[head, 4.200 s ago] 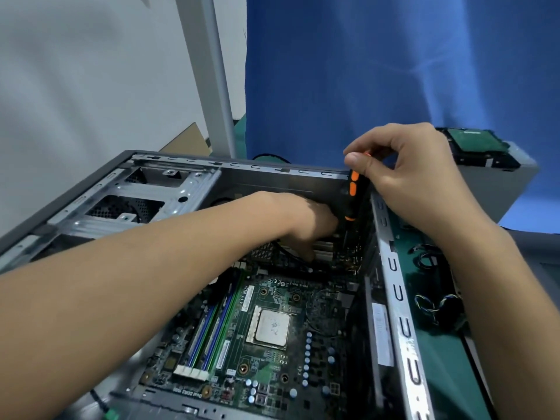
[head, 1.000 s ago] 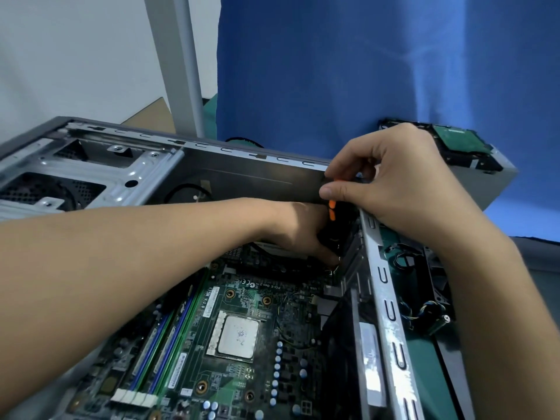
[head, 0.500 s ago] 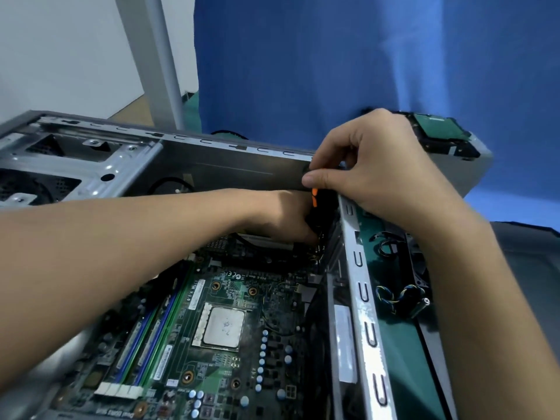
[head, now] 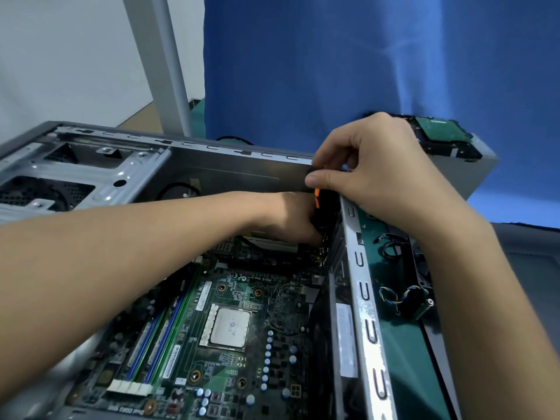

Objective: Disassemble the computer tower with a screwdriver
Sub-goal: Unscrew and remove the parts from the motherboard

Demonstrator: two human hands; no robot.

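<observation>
The open grey computer tower (head: 360, 283) lies on its side, showing a green motherboard (head: 230, 328) with a bare silver processor. An orange and black screwdriver (head: 319, 204) stands upright in the case's far right corner. My right hand (head: 372, 174) pinches the top of its handle from above. My left hand (head: 291, 218) reaches across the board and curls around the lower part of the screwdriver, near its tip. The tip and the screw are hidden behind my left hand.
A removed hard drive (head: 439, 137) rests on a grey unit beyond the case at the right. Loose coloured fan cables (head: 400, 295) lie on the green mat to the right. A grey pole (head: 163, 65) rises behind the case, in front of a blue backdrop.
The screwdriver handle has sunk lower into the corner under my right hand. My left hand stays at the shaft. The view has shifted slightly.
</observation>
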